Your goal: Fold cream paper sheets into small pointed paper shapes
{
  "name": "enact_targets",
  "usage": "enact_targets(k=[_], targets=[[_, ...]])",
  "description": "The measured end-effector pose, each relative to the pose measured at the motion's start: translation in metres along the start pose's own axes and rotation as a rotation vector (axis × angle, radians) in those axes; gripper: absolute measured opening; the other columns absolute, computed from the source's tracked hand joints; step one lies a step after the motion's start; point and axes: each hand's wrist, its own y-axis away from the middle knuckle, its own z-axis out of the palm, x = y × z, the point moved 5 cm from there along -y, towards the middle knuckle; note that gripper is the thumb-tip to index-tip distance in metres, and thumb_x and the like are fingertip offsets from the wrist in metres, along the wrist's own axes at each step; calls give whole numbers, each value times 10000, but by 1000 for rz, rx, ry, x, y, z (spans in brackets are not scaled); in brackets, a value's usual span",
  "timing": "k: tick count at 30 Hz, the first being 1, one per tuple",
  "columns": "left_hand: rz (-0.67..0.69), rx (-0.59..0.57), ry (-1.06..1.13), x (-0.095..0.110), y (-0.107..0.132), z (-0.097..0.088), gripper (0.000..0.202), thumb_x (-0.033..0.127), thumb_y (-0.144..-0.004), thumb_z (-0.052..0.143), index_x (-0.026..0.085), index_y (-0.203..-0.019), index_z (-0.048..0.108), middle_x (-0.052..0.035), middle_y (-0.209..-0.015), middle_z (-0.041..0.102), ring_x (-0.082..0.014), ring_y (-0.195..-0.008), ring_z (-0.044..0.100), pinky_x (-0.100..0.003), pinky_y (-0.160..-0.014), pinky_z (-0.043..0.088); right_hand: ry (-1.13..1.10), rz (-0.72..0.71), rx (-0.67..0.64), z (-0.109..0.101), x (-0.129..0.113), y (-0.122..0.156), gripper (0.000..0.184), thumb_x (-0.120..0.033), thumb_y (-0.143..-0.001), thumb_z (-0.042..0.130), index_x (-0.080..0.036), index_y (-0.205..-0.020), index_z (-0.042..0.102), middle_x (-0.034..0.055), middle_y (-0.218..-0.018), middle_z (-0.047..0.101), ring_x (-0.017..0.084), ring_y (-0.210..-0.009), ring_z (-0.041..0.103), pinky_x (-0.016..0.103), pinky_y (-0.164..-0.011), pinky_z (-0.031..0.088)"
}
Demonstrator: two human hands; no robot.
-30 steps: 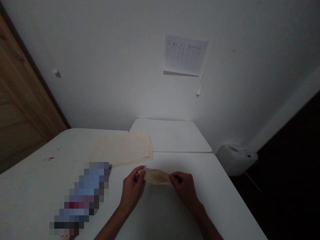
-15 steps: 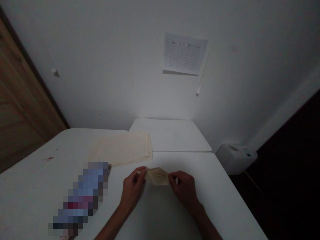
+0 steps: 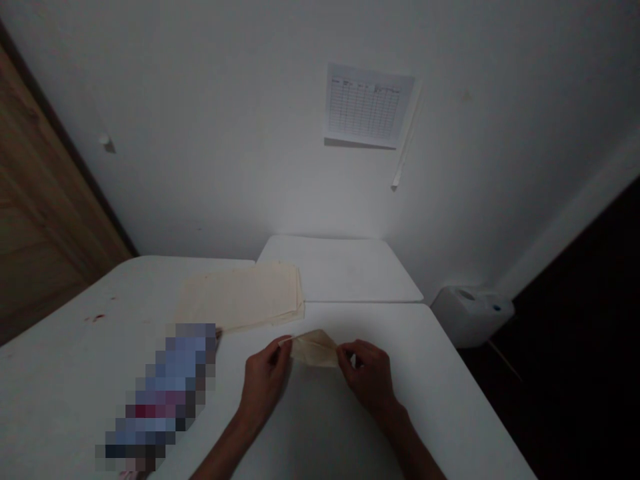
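A small folded piece of thin tan paper (image 3: 315, 349) is stretched between my two hands, above the white table. My left hand (image 3: 267, 373) pinches its left end between thumb and fingers. At the opposite end, my right hand (image 3: 367, 373) grips the paper's right corner with closed fingertips. The paper has creases and a raised point at the top. Behind my left hand lies a stack of larger cream paper sheets (image 3: 245, 293), flat on the table.
A pixelated bluish object (image 3: 165, 393) lies on the white table (image 3: 60, 373) at the left. A white board (image 3: 340, 267) adjoins the table by the wall. Above hangs a printed sheet (image 3: 367, 107). A white container (image 3: 470, 320) stands beyond the right edge; a wooden door (image 3: 45, 173) is far left.
The top edge of the folded paper has risen slightly and its shape has shifted a little. Both hands stay in nearly the same place, still holding it.
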Motion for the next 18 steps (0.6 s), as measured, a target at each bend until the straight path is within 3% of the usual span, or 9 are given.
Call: enact_targets(k=[4, 8, 10, 13, 18], targets=[[26, 75, -118, 3, 0, -4, 404, 507, -850, 535, 169, -959, 727, -6, -622, 697, -174, -516, 622, -247, -548, 480, -14, -11, -29, 1, -1, 0, 211, -261, -882, 542, -206, -756, 703, 17, -674, 669, 131, -606, 589, 222, -616, 407], [67, 68, -136, 4, 1, -5, 369, 457, -878, 510, 179, -925, 747, -38, -832, 758, -207, -684, 697, -257, -652, 504, -26, 2, -24, 2, 1, 0, 189, -271, -874, 562, -209, -778, 713, 12, -689, 676, 122, -594, 584, 220, -618, 416], [75, 79, -161, 5, 2, -6, 371, 443, -890, 504, 168, -939, 748, -38, -841, 761, -209, -688, 701, -253, -648, 496, -56, 28, -16, 3, 3, 0, 162, -299, -860, 588, -207, -848, 721, 10, -715, 686, 111, -545, 560, 221, -595, 423], [80, 132, -220, 5, 4, -10, 398, 460, -898, 495, 157, -919, 752, -30, -765, 752, -195, -606, 681, -250, -599, 473, -128, 69, -18, 4, 7, 0, 207, -339, -850, 596, -200, -943, 717, 20, -761, 703, 109, -508, 541, 229, -572, 438], [94, 210, -317, 5, 7, -15, 436, 498, -893, 485, 159, -853, 756, -13, -617, 703, -176, -512, 633, -250, -549, 432, -229, 124, -58, 5, 8, 0, 277, -373, -885, 529, -194, -921, 738, 48, -794, 728, 137, -560, 590, 239, -583, 462]])
